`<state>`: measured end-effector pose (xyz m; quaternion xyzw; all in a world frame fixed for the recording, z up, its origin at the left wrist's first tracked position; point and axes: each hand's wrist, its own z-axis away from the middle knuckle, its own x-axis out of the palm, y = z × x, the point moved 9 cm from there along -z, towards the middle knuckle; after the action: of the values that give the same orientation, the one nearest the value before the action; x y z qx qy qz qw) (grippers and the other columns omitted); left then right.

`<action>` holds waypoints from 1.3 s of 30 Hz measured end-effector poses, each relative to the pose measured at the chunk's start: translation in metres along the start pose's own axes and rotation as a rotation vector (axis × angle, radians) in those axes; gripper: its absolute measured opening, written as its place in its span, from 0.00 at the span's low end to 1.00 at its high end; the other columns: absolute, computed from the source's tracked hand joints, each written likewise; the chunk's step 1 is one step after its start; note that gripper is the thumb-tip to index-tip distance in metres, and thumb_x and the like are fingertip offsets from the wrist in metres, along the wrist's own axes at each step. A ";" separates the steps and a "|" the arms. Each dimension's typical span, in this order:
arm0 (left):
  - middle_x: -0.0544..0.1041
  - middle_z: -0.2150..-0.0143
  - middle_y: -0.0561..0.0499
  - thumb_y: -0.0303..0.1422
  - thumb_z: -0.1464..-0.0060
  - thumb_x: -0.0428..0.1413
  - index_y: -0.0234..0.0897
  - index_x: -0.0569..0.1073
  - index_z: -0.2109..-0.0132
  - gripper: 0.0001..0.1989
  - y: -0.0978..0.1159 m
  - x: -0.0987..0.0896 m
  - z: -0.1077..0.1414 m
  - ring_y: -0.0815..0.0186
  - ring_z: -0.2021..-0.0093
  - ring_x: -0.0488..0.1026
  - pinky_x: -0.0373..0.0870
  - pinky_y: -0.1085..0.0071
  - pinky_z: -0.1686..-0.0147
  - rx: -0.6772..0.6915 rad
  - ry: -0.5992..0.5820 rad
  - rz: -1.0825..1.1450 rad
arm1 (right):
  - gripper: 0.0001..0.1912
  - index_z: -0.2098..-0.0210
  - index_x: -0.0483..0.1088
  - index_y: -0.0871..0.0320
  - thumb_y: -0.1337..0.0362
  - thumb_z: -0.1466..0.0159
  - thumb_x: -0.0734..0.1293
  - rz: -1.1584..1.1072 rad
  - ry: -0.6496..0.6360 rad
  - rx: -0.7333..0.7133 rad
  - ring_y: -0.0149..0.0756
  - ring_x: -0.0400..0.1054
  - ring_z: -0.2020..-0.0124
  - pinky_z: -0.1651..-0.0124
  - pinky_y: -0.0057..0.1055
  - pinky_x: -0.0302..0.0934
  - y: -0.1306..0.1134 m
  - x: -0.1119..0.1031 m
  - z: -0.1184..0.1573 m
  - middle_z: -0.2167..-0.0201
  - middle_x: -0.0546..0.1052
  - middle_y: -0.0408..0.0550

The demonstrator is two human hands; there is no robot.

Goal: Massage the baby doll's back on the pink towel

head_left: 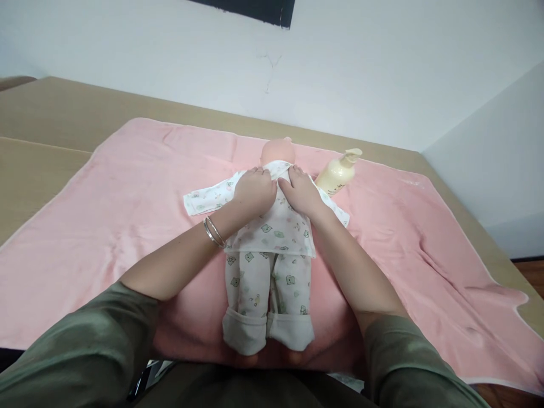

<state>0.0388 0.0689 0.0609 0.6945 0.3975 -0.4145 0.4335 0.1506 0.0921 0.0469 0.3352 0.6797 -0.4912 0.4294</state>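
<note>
A baby doll lies on its back with its head away from me. It wears a white printed baby shirt and matching trousers with turned-up cuffs. My left hand, with two bangles at the wrist, is closed on the shirt near the collar. On the other side of the neckline, my right hand grips the collar edge with its fingers, thumb resting on the chest. The fingertips are partly hidden. Both sleeves spread out sideways, with no doll hands showing.
A pink blanket lies under the doll, covering much of the wooden table. A cream pump bottle lies tilted beside the doll's right-hand sleeve. Behind the table stands a white wall.
</note>
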 end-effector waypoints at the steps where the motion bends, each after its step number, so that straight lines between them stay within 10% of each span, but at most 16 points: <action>1: 0.81 0.48 0.34 0.29 0.34 0.45 0.30 0.77 0.51 0.17 0.004 -0.001 0.003 0.49 0.42 0.77 0.71 0.54 0.38 0.025 0.007 -0.023 | 0.30 0.35 0.65 0.72 0.55 0.26 0.55 0.001 -0.003 -0.003 0.57 0.59 0.28 0.25 0.54 0.52 0.003 0.000 -0.003 0.30 0.66 0.70; 13: 0.80 0.44 0.33 0.37 0.32 0.42 0.25 0.74 0.45 0.23 -0.021 0.007 -0.014 0.50 0.44 0.77 0.73 0.58 0.43 -0.120 -0.152 0.144 | 0.28 0.34 0.63 0.77 0.63 0.26 0.52 0.143 -0.001 -0.029 0.59 0.59 0.28 0.26 0.50 0.53 -0.034 -0.004 0.024 0.32 0.68 0.73; 21: 0.81 0.52 0.36 0.28 0.35 0.46 0.33 0.77 0.56 0.14 0.000 0.000 -0.001 0.52 0.47 0.78 0.72 0.58 0.43 -0.014 -0.056 -0.011 | 0.30 0.34 0.64 0.73 0.56 0.26 0.55 0.019 -0.018 -0.023 0.57 0.61 0.30 0.27 0.53 0.53 0.000 0.000 -0.002 0.31 0.67 0.70; 31: 0.82 0.55 0.40 0.35 0.37 0.46 0.34 0.76 0.56 0.15 -0.031 0.013 -0.017 0.56 0.55 0.77 0.73 0.62 0.52 -0.105 0.021 0.361 | 0.32 0.29 0.58 0.77 0.63 0.27 0.51 0.164 -0.021 -0.029 0.58 0.52 0.24 0.24 0.53 0.49 -0.043 0.000 0.035 0.27 0.61 0.71; 39: 0.80 0.40 0.37 0.37 0.35 0.43 0.29 0.77 0.41 0.26 -0.038 0.022 -0.011 0.52 0.39 0.75 0.67 0.57 0.34 -0.141 0.123 0.381 | 0.35 0.27 0.57 0.68 0.54 0.27 0.56 -0.066 0.009 0.030 0.53 0.46 0.21 0.20 0.53 0.41 -0.003 0.004 0.005 0.24 0.57 0.62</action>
<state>0.0138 0.0956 0.0336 0.7490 0.3125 -0.2532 0.5265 0.1478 0.0862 0.0432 0.3213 0.6848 -0.5139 0.4046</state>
